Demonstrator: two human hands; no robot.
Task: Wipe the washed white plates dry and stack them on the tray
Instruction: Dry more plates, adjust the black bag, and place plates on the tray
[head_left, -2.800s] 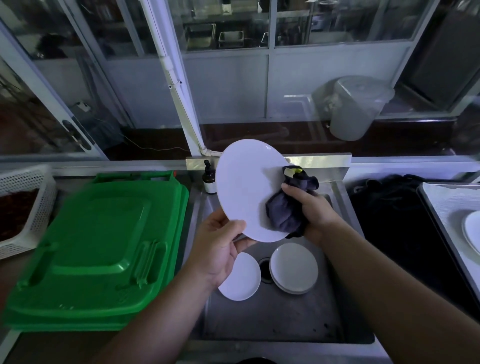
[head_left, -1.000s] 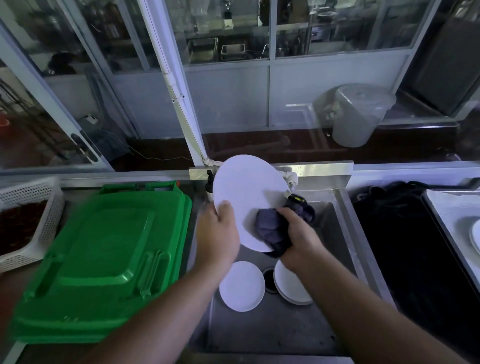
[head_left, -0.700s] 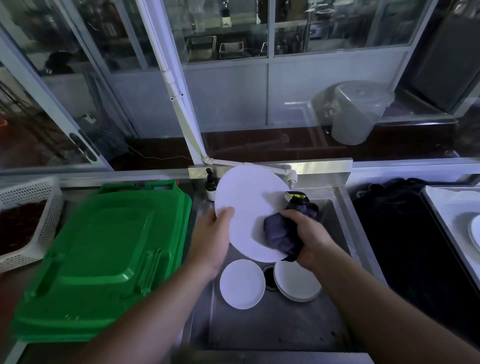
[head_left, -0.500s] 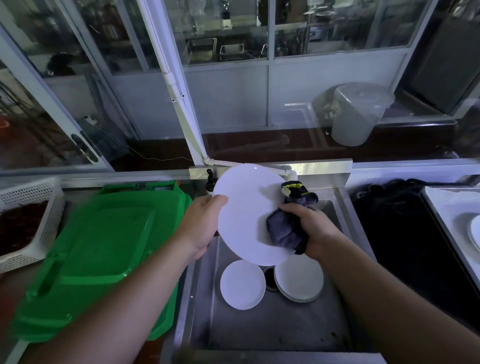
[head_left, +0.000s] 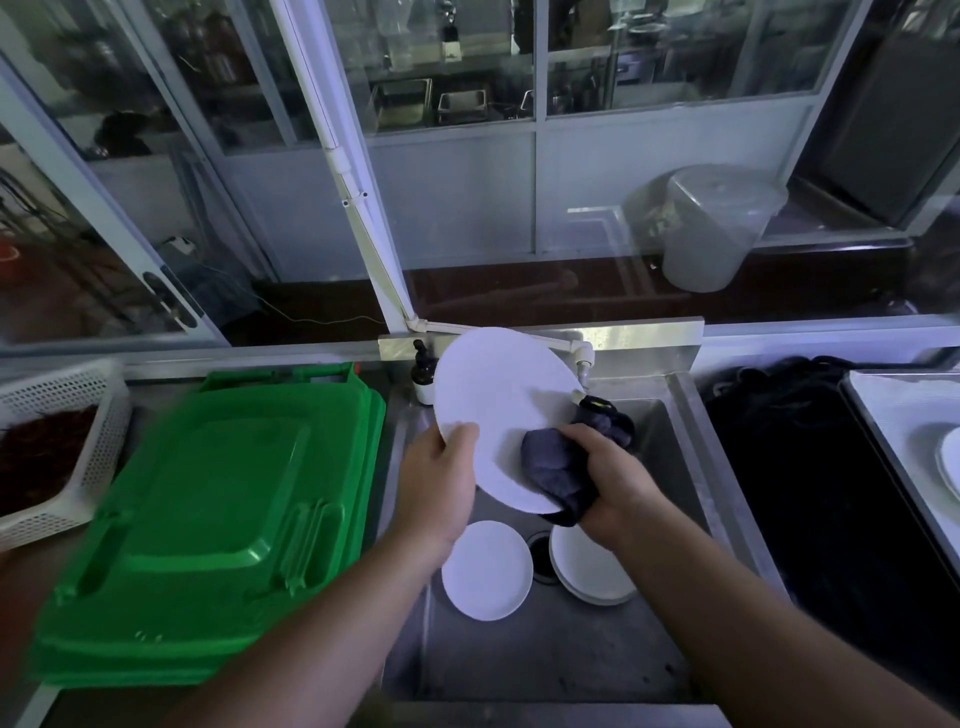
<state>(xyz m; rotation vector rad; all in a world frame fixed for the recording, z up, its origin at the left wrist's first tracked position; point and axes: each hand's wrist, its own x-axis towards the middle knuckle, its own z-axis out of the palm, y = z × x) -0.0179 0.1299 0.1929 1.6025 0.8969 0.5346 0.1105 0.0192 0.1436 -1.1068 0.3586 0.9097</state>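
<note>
While left hand (head_left: 439, 483) grips plate (head_left: 498, 405), right hand (head_left: 615, 480) clutches cloth (head_left: 553, 467).

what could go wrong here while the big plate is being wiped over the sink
The left hand holds the large round white plate only by its edge, so pressure from the dark grey cloth in the right hand could slip it. It would drop onto the smaller white plates in the steel sink and chip.
</note>
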